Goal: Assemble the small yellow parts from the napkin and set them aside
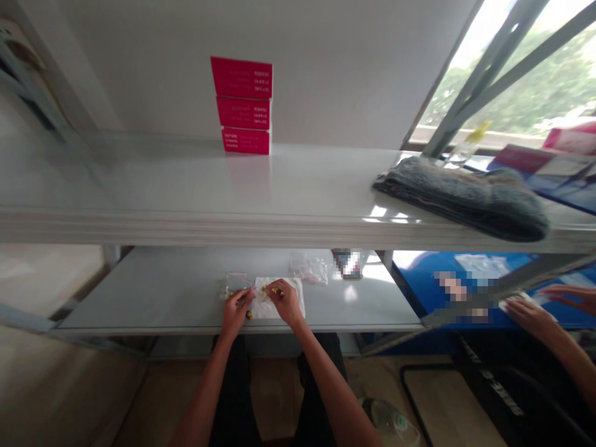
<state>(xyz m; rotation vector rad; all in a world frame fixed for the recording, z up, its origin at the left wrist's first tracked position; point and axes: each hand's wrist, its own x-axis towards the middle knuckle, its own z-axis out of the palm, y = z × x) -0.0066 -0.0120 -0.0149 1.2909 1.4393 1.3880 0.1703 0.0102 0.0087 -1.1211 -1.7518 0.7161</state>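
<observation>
My left hand (pixel 236 309) and my right hand (pixel 285 301) work close together on the lower white shelf (pixel 139 292). Small gold-coloured parts (pixel 270 290) lie on a white paper sheet (pixel 292 298), and my right fingertips pinch among them. My left fingertips sit at the edge of a small clear plastic bag (pixel 238 282), with a few gold bits beside them. What those fingers hold is too small to tell. Another clear bag (pixel 309 270) lies behind the paper.
A blurred phone (pixel 348 264) lies at the shelf's back. Another person's hands (pixel 531 316) rest on a blue board (pixel 419 279) to the right. Overhead, a shelf (pixel 186 186) carries several stacked red boxes (pixel 241 105) and a folded grey cloth (pixel 460 198). Metal uprights frame the right side.
</observation>
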